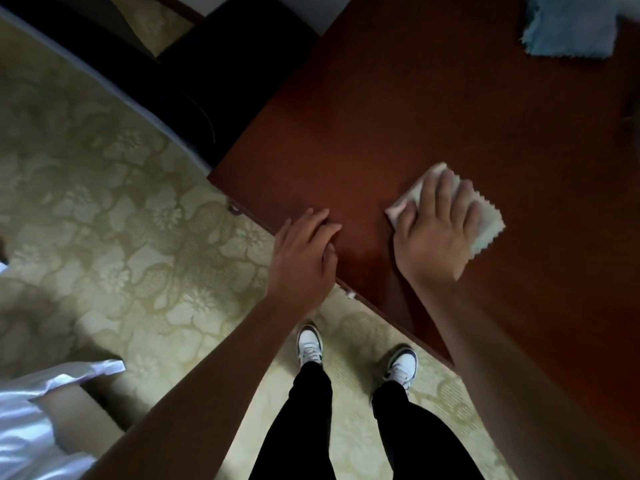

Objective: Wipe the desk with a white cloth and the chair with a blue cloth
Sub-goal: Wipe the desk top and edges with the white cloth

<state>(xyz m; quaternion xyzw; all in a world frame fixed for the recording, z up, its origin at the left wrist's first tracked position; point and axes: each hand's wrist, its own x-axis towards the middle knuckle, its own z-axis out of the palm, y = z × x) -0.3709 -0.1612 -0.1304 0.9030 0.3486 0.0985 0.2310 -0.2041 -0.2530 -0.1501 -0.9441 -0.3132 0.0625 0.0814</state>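
Reddish-brown wood desk (433, 116). Right hand (438, 225) flat, fingers spread, pressing white cloth (485, 226) onto desktop near front edge. Left hand (304, 251) at 9 o'clock of it, fingers relaxed, resting on desk edge. Blue cloth (568, 29) lying far at 1 o'clock. Patterned carpet (121, 220) below.
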